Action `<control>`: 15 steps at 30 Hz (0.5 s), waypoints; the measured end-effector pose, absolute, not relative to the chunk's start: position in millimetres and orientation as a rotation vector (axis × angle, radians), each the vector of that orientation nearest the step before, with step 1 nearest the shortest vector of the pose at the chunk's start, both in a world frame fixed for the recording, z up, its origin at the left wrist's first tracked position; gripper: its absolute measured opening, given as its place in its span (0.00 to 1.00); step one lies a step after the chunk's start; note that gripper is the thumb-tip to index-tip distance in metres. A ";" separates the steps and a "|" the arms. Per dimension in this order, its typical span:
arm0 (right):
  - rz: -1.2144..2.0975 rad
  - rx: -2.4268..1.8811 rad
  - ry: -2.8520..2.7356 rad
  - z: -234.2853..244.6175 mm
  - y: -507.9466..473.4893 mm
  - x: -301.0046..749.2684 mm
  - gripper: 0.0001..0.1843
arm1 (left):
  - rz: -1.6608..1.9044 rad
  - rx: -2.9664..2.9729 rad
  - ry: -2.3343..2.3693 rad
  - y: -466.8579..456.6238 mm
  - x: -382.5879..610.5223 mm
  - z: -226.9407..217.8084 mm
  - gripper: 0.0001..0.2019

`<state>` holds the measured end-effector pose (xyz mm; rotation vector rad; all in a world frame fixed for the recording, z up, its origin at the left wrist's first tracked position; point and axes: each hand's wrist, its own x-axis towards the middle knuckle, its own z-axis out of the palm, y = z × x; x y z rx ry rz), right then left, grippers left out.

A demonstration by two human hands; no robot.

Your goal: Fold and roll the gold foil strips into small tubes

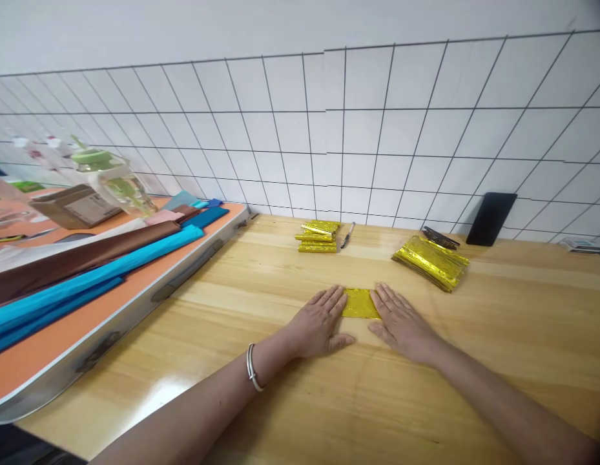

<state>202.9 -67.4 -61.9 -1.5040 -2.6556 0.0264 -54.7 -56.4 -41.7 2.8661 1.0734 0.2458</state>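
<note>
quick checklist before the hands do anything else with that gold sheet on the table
1. Gold foil sheet lying flat on the wooden table: ok.
2. Left hand flat, fingers on the sheet's left edge: ok.
3. Right hand flat, fingers on the sheet's right edge: ok.
4. Sheet edges square and aligned: cannot tell, both hands cover the sides.
5. Stack of gold sheets to the right, apart from the hands: ok.
6. Pile of folded gold pieces with a pen beside it, behind the sheet near the wall: ok.
</note>
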 end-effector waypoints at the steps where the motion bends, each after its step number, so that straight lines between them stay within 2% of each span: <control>1: 0.017 -1.504 -2.656 -62.6 -68.0 206.1 0.40 | 0.238 2.867 1.072 -57.2 -57.1 -40.6 0.41; 10: -0.043 -1.516 -2.645 -63.6 -70.5 206.9 0.41 | 0.197 2.876 1.050 -66.8 -81.9 -35.4 0.39; 15: -0.055 -1.520 -2.632 -64.6 -70.2 207.5 0.42 | 0.100 2.814 0.993 -66.8 -96.4 -10.5 0.34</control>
